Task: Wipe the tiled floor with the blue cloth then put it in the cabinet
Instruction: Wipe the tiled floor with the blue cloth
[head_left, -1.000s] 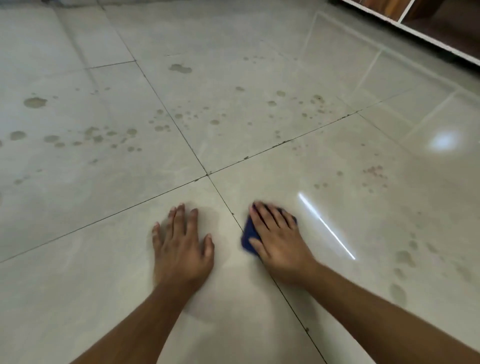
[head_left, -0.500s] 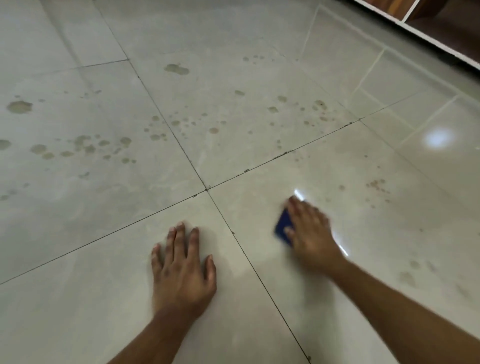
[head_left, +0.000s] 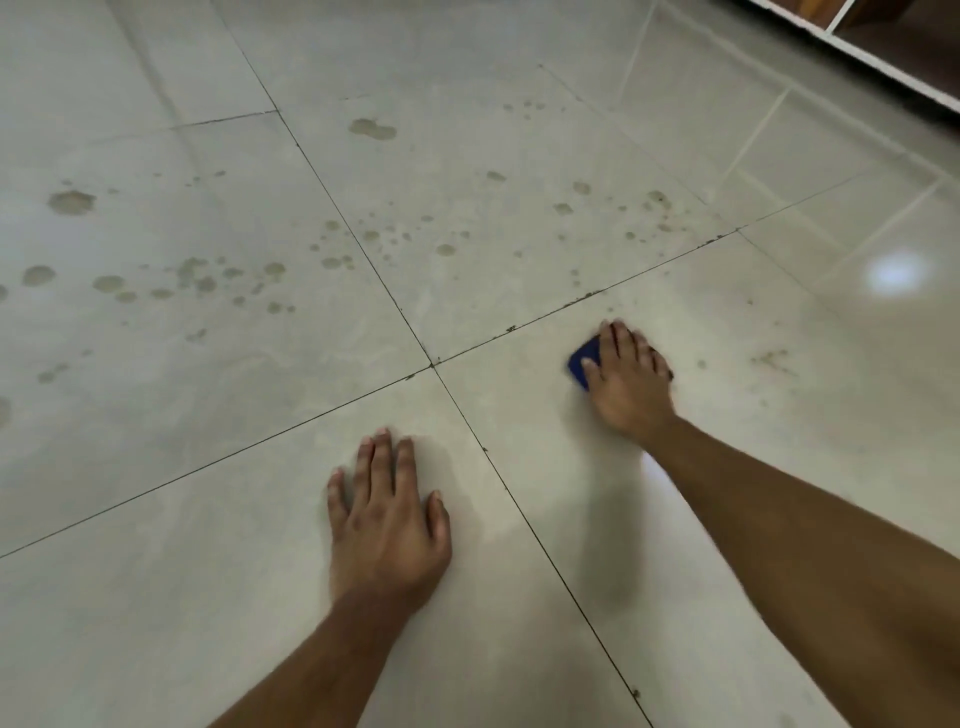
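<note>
While the right hand (head_left: 626, 382) lies flat over the blue cloth (head_left: 583, 362), fingers straight and pressing it to the tiled floor (head_left: 260, 519), only a folded blue corner shows past the thumb side. Landmark: the grout cross (head_left: 432, 365) where four tiles meet.

- Blue cloth: just right of the cross, on the near-right tile, close under the grout line that runs up to the right.
- Right hand: on top of the cloth, edges slightly blurred; forearm runs to the lower right corner.
- Left hand (head_left: 387, 519): below the cross and a little left, on the near-left tile, palm down, fingers spread straight, holding nothing, touching the floor.
- Brown spots (head_left: 332, 260): scattered across the two tiles beyond the cross, thickest to the upper left; a larger blotch (head_left: 371, 129) sits well above the cross. Fainter specks (head_left: 771, 358) lie right of the cloth.
- Cabinet (head_left: 852, 47): far upper right of the cross, white lower edge and dark wooden interior visible, well apart from the cloth.
- Bright light reflection (head_left: 896, 271) on the glossy tile right of the cross.
</note>
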